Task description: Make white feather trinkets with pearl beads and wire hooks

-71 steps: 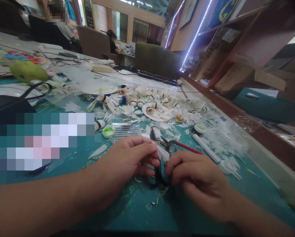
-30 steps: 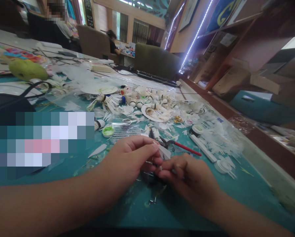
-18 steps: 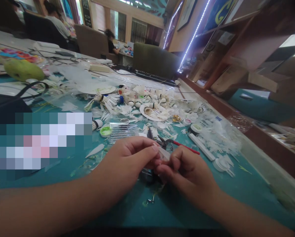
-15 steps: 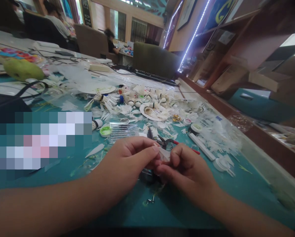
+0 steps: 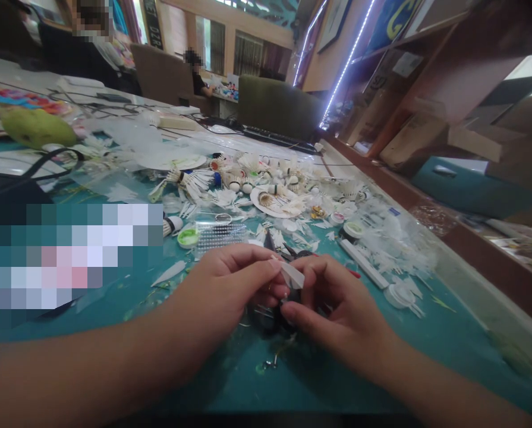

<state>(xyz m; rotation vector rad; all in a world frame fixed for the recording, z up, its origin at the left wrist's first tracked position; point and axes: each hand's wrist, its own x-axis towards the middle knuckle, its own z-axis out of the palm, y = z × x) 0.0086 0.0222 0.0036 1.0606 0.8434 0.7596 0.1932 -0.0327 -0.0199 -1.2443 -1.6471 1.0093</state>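
My left hand (image 5: 241, 279) is closed in a pinch, thumb against index finger, on a small white feather piece (image 5: 293, 275) whose broad end points right. Close beside it, my right hand (image 5: 332, 297) has curled fingers, with the thumb apart from the index finger. A tiny pale speck shows near the right thumb tip, too small to name. Under and behind the hands lie dark-jawed pliers (image 5: 292, 252) with red handles, partly hidden. A sheet of silvery beads (image 5: 221, 236) lies behind my left hand. Small metal bits (image 5: 271, 361) rest on the teal mat (image 5: 230, 380) in front.
Several shuttlecocks (image 5: 189, 183) and loose feathers spread across the back. A white plate (image 5: 266, 208) holds more. Nearby are a green pot (image 5: 188, 238), a white bar (image 5: 364, 264) and clear plastic bags (image 5: 408, 238). A dark bag (image 5: 11, 190) sits left. People sit farther back.
My right thumb and fingers have drawn apart, away from my left fingers, and the white feather piece shows more fully. My left hand keeps its pinch.
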